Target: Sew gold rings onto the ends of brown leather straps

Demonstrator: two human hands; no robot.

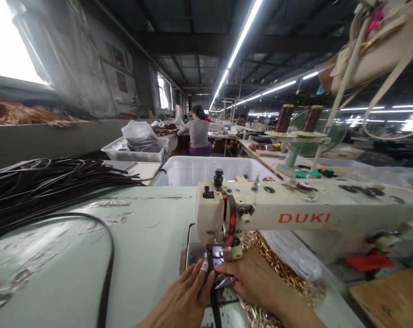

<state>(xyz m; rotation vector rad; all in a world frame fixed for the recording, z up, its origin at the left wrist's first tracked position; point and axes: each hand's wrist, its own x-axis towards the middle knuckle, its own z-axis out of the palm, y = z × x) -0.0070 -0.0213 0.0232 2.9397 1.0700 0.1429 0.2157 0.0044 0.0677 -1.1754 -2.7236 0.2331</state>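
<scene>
A dark brown strap (215, 306) runs lengthwise under the presser foot of a white sewing machine (261, 214) marked DUKI. My left hand (187, 291) lies flat along the strap's left side, fingers stretched towards the needle area, with a white wrap on one finger. On the other side is my right hand (252, 275), its fingers curled, with the thumb side at the strap by the presser foot. Pointed metal blades, apparently thread snips (224, 282), stick out from under the right hand. The fingers partly hide the strap and the snips' handle.
Many dark straps (56, 187) lie piled at the left of the table (141, 255), one looping forward. Gold chains (288, 273) and clear plastic sit right of the machine. Behind stand a white bin (206, 166), thread cones (284, 119), a green fan (297, 136) and a seated person (197, 132).
</scene>
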